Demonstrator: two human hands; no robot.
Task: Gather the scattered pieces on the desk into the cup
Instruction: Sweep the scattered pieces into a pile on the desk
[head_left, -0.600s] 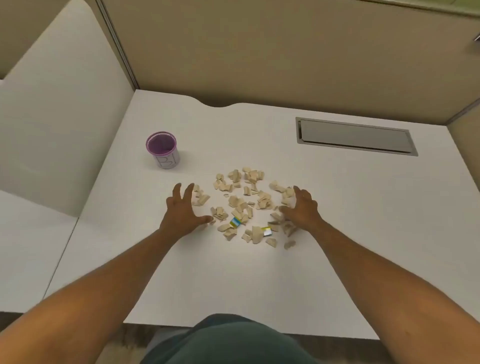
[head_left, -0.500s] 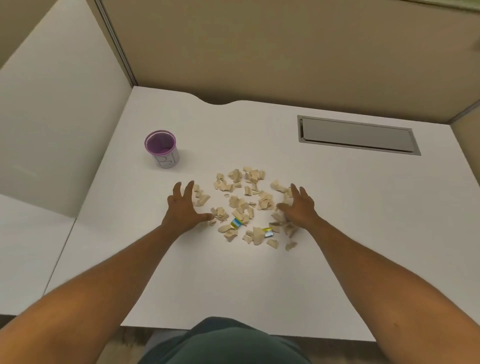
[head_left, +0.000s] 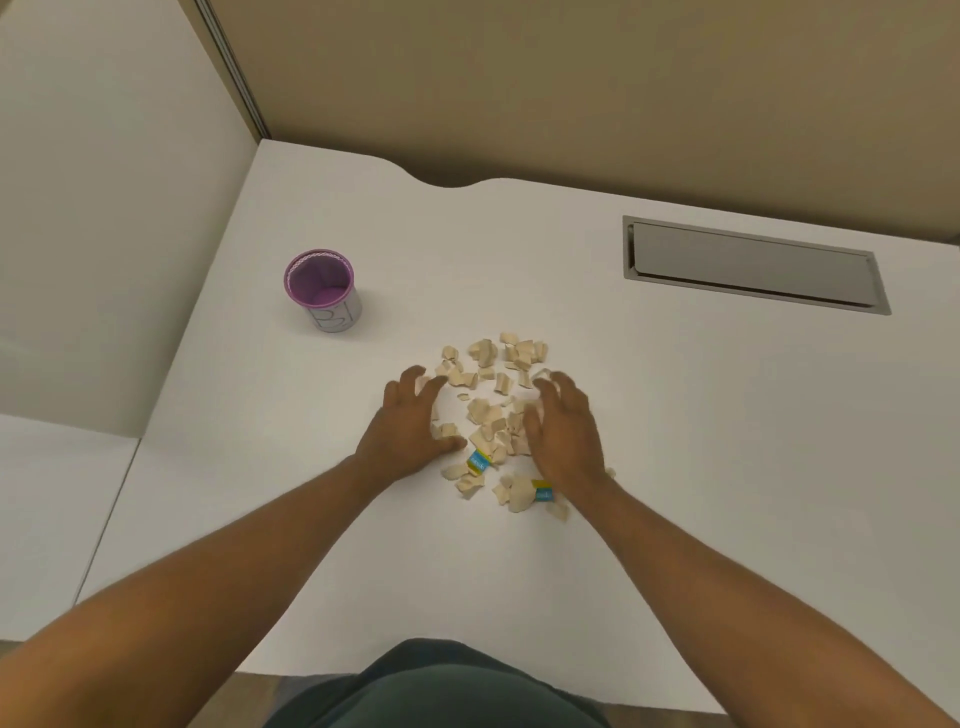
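Several small beige pieces lie in a loose heap at the middle of the white desk, two of them with blue and yellow labels. My left hand rests palm down on the heap's left side, fingers spread. My right hand lies palm down on its right side, fingers curved over some pieces. Neither hand lifts anything. A purple-rimmed cup stands upright and empty, well to the left and beyond the heap.
A grey cable hatch is set into the desk at the back right. Partition walls close the desk at the back and left. A lower white surface adjoins on the left.
Both hands have slid inward toward each other, pushing the pieces into a tighter heap. The cup has not moved.
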